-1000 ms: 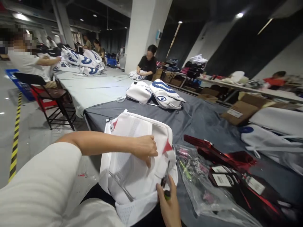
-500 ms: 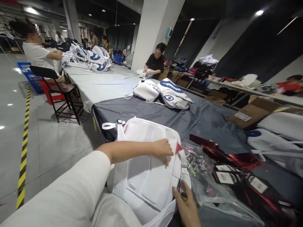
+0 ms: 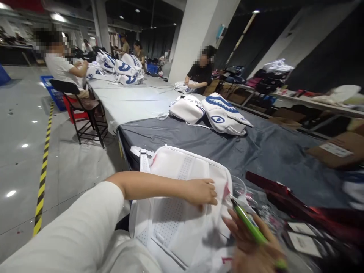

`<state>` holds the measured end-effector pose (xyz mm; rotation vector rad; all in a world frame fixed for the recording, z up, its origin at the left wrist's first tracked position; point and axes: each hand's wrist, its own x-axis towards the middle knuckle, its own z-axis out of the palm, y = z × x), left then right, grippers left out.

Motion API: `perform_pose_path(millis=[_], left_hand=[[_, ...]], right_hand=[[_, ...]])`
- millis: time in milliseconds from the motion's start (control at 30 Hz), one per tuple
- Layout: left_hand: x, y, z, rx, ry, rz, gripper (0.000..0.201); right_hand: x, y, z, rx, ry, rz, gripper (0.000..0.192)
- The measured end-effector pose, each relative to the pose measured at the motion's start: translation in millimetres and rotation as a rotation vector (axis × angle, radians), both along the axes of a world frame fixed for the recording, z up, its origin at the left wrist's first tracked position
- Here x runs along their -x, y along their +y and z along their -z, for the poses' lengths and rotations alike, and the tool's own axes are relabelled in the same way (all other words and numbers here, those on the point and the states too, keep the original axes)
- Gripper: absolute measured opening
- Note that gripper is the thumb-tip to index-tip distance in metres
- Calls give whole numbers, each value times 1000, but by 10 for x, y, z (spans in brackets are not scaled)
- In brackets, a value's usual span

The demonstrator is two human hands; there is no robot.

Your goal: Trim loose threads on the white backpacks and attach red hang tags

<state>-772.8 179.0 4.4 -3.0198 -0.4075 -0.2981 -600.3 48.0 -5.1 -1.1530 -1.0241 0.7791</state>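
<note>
A white backpack (image 3: 167, 163) lies before me at the near table edge, its perforated back panel and straps facing up. Across it reaches my left arm; my left hand (image 3: 200, 191) rests on the panel with curled fingers, gripping the white material, though the fingertips are partly hidden. My right hand (image 3: 250, 239), smeared by motion, holds a slim green-handled tool (image 3: 251, 225). The tool's dark tip is beside a small red patch (image 3: 226, 190) at the backpack's right edge. I cannot make out the kind of tool.
Two white bags (image 3: 224, 113) with blue shark-like prints lie farther up the dark table cover (image 3: 159, 131). Red-and-black packaging (image 3: 284, 193) and clear plastic crowd the right side. A person in black (image 3: 200, 74) works across the table; another sits by a black chair (image 3: 85, 110).
My right hand has risen from the backpack's lower right side, bringing the green tool into plain view near the red patch. The camera view has turned slightly left.
</note>
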Motion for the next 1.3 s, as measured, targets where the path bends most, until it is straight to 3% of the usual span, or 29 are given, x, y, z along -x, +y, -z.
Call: perform_pose_path(millis=[33,133,267,467,600,833,1300], left_hand=[[15,-59,-3,0,-3,-17,26],[71,-230,13,-29,-27,-124,19],[138,-324,113,-138,-150,-210,6],[131,-434,302,-164,-273,-261,14],[150,-479,393,-130,-415,-216,6],[154,-472,420,-157,-533,-152,14],[150,-490,504,-113,-554,-175,15]], right_hand=[[113,-13,5,10,44,21,52],[252,-35,158,26,-143,303,47],[136,-109,446,91,-149,417,43],[279,-152,429,120,-248,323,36],[377,-96,374,74,-314,359,29],[464,-75,361,-10,-569,414,27],[423,47,272,10,-751,403,33]])
